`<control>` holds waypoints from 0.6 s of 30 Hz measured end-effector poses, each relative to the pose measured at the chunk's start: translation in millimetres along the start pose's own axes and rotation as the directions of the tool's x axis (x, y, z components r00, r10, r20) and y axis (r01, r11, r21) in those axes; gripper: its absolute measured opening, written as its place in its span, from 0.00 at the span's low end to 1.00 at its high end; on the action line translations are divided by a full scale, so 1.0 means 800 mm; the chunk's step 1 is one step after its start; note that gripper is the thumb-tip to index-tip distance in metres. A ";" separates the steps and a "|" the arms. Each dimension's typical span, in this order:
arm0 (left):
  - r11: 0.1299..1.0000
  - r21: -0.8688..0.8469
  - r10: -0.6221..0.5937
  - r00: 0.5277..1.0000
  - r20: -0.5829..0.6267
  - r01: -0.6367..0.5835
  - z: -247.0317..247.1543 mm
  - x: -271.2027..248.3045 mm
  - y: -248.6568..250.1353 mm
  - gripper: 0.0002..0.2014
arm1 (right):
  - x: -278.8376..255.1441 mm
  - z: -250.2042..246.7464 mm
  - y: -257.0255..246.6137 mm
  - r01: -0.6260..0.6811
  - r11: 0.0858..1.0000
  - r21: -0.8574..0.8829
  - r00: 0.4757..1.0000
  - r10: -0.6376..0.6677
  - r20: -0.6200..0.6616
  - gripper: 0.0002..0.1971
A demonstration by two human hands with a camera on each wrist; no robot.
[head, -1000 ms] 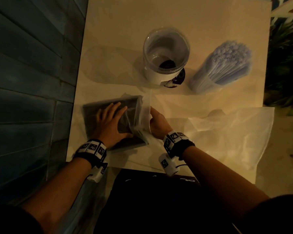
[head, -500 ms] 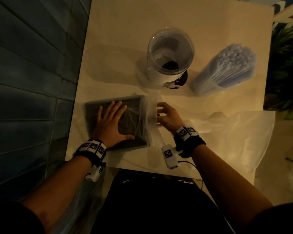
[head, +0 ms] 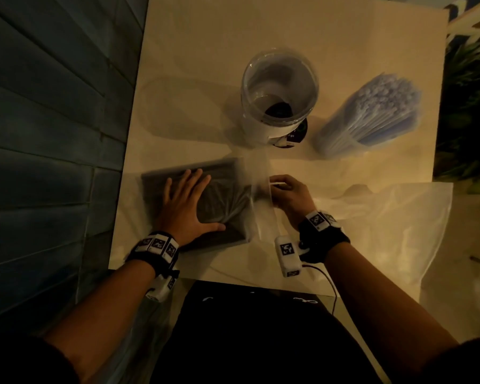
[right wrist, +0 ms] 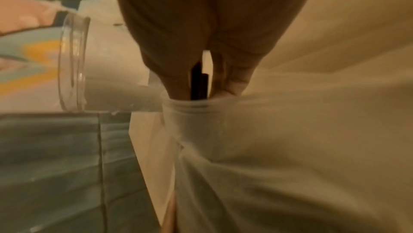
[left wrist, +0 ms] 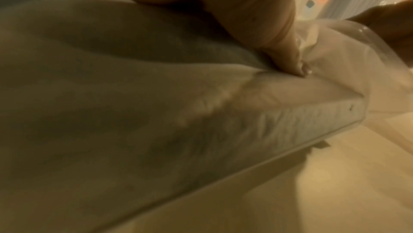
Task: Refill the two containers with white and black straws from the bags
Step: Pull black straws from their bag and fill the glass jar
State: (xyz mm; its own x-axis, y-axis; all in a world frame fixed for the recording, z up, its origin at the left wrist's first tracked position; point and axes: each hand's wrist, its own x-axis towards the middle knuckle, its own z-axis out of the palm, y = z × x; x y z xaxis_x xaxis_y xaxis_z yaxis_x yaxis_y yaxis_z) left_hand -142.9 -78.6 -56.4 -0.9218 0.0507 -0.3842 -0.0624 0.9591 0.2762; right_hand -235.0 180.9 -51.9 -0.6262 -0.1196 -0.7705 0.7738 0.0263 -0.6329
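The flat clear plastic bag of black straws (head: pixel 219 200) is pressed onto the pale surface (head: pixel 194 65) by the left hand (head: pixel 187 206), fingers spread flat. Its open mouth, nearer than the clear round container (head: pixel 279 98), is pinched by the right hand (head: pixel 288 194).

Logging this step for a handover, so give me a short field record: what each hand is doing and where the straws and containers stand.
left hand: flat on the bag of black straws
right hand: pinches the bag's open end
empty container: upright, beyond the bag
white straws: fill the second container, right of the empty one
empty bag: lies at right
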 end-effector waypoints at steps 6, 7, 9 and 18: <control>1.000 0.019 0.008 1.000 -0.006 -0.007 0.004 -0.001 0.001 0.59 | -0.014 0.022 0.036 -0.083 0.994 0.073 0.996 0.080 0.040 0.26; 1.000 0.021 0.005 1.000 -0.005 -0.005 0.004 -0.001 0.001 0.59 | -0.015 0.027 0.038 -0.067 0.994 0.085 0.998 0.065 0.026 0.25; 1.000 0.027 0.000 1.000 0.001 0.000 0.003 -0.001 0.001 0.59 | -0.016 0.029 0.034 -0.041 0.993 0.114 0.998 0.047 -0.050 0.17; 1.000 0.025 -0.008 1.000 0.018 0.008 0.003 0.002 0.000 0.60 | -0.018 0.047 0.025 -0.103 0.939 0.327 0.994 0.108 0.001 0.19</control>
State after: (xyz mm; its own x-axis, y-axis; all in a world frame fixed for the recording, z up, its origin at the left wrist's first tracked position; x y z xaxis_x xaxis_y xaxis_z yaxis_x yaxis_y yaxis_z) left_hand -143.5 -78.0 -59.7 -0.9143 0.0476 -0.4022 -0.0600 0.9662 0.2508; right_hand -206.9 145.8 -50.5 -0.5385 -0.1174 -0.8344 0.8226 -0.2877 -0.4904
